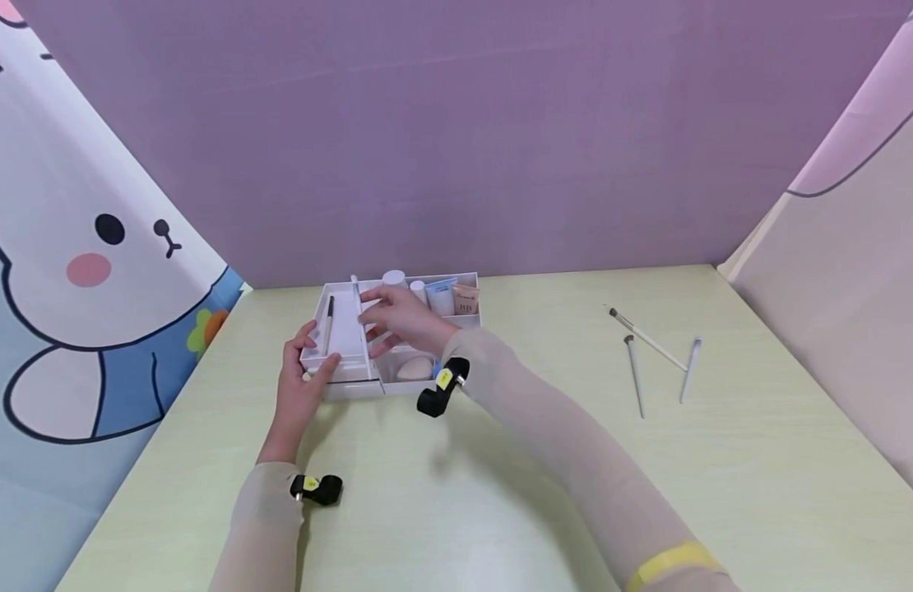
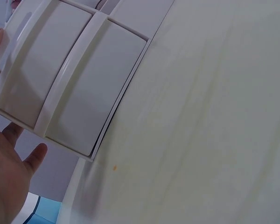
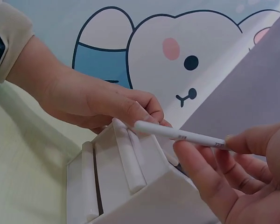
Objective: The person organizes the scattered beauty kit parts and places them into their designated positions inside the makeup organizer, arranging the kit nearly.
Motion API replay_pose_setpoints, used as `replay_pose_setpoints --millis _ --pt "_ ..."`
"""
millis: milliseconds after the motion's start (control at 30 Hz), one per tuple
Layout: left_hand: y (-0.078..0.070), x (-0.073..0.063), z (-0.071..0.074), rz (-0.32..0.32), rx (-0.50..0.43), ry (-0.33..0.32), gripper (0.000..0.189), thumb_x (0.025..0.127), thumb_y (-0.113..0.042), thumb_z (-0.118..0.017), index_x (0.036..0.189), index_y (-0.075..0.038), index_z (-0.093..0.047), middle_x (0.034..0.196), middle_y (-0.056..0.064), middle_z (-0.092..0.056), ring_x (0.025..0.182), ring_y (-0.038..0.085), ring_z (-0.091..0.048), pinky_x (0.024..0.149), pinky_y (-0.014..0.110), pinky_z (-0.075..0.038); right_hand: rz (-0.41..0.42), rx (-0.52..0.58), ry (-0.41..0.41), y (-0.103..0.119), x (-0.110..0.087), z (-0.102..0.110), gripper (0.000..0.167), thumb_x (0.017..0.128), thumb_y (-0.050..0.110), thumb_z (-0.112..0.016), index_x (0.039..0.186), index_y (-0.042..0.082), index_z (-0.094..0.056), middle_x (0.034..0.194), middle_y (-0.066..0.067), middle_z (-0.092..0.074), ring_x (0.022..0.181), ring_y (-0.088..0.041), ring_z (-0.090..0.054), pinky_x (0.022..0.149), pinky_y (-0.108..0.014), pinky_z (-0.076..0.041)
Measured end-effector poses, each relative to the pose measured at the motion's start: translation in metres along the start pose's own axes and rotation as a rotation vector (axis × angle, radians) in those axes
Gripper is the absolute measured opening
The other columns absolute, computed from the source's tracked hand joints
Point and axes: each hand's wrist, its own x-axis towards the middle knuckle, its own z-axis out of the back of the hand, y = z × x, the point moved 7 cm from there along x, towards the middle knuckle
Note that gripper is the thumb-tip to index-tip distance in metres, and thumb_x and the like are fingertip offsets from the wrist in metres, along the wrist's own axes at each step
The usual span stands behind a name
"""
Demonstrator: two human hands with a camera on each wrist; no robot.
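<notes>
A white makeup organizer (image 1: 360, 393) stands near the back left of the table, with drawer fronts (image 2: 98, 88) showing in the left wrist view. My left hand (image 1: 299, 382) grips its left end, the thumb at the front edge and fingers along the side. Above the upper left tray, my right hand (image 1: 405, 316) pinches a slim white makeup brush (image 3: 177, 134) between thumb and fingers. Small print runs along its handle, and its far end is hidden by the fingers. A dark-tipped brush (image 1: 328, 325) leans in that tray beneath my hands.
The organizer's right compartments hold a blue-white tube (image 1: 441, 298), a tan tube (image 1: 466, 299), a white-lidded jar (image 1: 393, 278) and a pale sponge (image 1: 415, 368). On the table's right lie a white-handled brush (image 1: 656, 344), a grey-handled brush (image 1: 636, 378) and a short white stick (image 1: 691, 370).
</notes>
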Motion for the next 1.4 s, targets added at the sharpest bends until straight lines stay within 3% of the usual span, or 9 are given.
replay_pose_setpoints --millis 133,233,367,500,700,867,1067,1200,1400 --pt "0.001 0.001 0.000 -0.015 -0.005 -0.003 0.037 0.099 -0.006 -0.058 0.121 0.006 -0.031 0.161 0.005 -0.028 0.140 0.025 -0.030 0.104 0.023 -0.031 0.010 0.060 -0.037 0.005 0.007 -0.003 0.048 0.098 0.000 -0.057 0.143 -0.002 -0.043 0.127 -0.029 -0.057 0.089 -0.032 -0.066 0.061 -0.036 -0.058" --pt "0.016 0.008 0.002 -0.028 -0.009 -0.016 0.038 0.099 -0.007 -0.059 0.121 0.004 -0.031 0.161 0.001 -0.029 0.138 0.022 -0.032 0.101 0.019 -0.031 0.036 0.111 -0.068 0.008 0.014 -0.003 0.047 0.098 0.000 -0.056 0.143 -0.003 -0.044 0.128 -0.031 -0.056 0.090 -0.036 -0.065 0.060 -0.036 -0.058" --pt "0.034 0.014 0.004 -0.053 -0.015 -0.036 0.039 0.098 -0.007 -0.060 0.122 0.003 -0.031 0.159 -0.003 -0.032 0.137 0.019 -0.033 0.103 0.022 -0.030 0.079 0.164 -0.130 0.011 0.021 -0.001 0.046 0.098 0.000 -0.055 0.143 -0.002 -0.044 0.132 -0.033 -0.053 0.109 -0.050 -0.059 0.061 -0.038 -0.058" --pt "0.033 0.014 0.003 -0.063 -0.013 -0.039 0.038 0.099 -0.008 -0.061 0.121 0.002 -0.031 0.159 -0.003 -0.032 0.138 0.019 -0.032 0.105 0.025 -0.029 0.104 0.172 -0.220 0.012 0.026 0.002 0.046 0.098 -0.002 -0.056 0.142 0.000 -0.045 0.126 -0.029 -0.056 0.107 -0.049 -0.060 0.064 -0.041 -0.058" --pt "0.030 0.015 0.001 -0.070 -0.011 -0.032 0.040 0.098 -0.009 -0.062 0.122 0.003 -0.032 0.159 -0.004 -0.032 0.137 0.019 -0.033 0.104 0.026 -0.029 0.098 0.169 -0.320 0.006 0.032 0.002 0.039 0.094 -0.006 -0.059 0.132 0.001 -0.051 0.092 -0.011 -0.059 0.094 -0.047 -0.066 0.061 -0.044 -0.058" --pt "0.033 0.015 0.002 -0.038 -0.017 -0.031 0.041 0.098 -0.008 -0.062 0.123 0.002 -0.031 0.160 -0.005 -0.030 0.138 0.018 -0.032 0.104 0.026 -0.029 0.067 0.115 -0.352 -0.002 0.032 -0.002 0.037 0.094 -0.005 -0.061 0.129 0.001 -0.052 0.089 -0.010 -0.058 0.091 -0.045 -0.068 0.063 -0.042 -0.058" --pt "0.021 0.007 0.002 0.005 -0.025 -0.015 0.039 0.097 -0.005 -0.061 0.120 0.004 -0.031 0.161 0.002 -0.029 0.142 0.023 -0.029 0.105 0.027 -0.028 0.013 0.040 -0.352 -0.006 0.029 -0.007 0.035 0.094 -0.004 -0.062 0.127 0.001 -0.053 0.091 -0.011 -0.060 0.084 -0.037 -0.069 0.066 -0.043 -0.058" --pt "0.004 0.002 0.000 -0.035 -0.031 -0.012 0.038 0.097 -0.004 -0.060 0.118 0.006 -0.031 0.160 0.011 -0.029 0.138 0.029 -0.032 0.099 0.017 -0.031 -0.005 0.017 -0.325 -0.003 0.029 -0.008 0.035 0.092 -0.007 -0.061 0.126 -0.003 -0.054 0.088 -0.011 -0.061 0.080 -0.035 -0.069 0.069 -0.043 -0.058" --pt "-0.002 0.001 -0.001 -0.060 -0.027 -0.015 0.035 0.097 -0.001 -0.059 0.118 0.009 -0.032 0.160 0.012 -0.030 0.139 0.028 -0.032 0.097 0.012 -0.030 -0.029 0.016 -0.291 -0.002 0.030 -0.009 0.040 0.090 -0.010 -0.060 0.130 -0.006 -0.054 0.088 -0.013 -0.062 0.089 -0.038 -0.070 0.072 -0.042 -0.058"
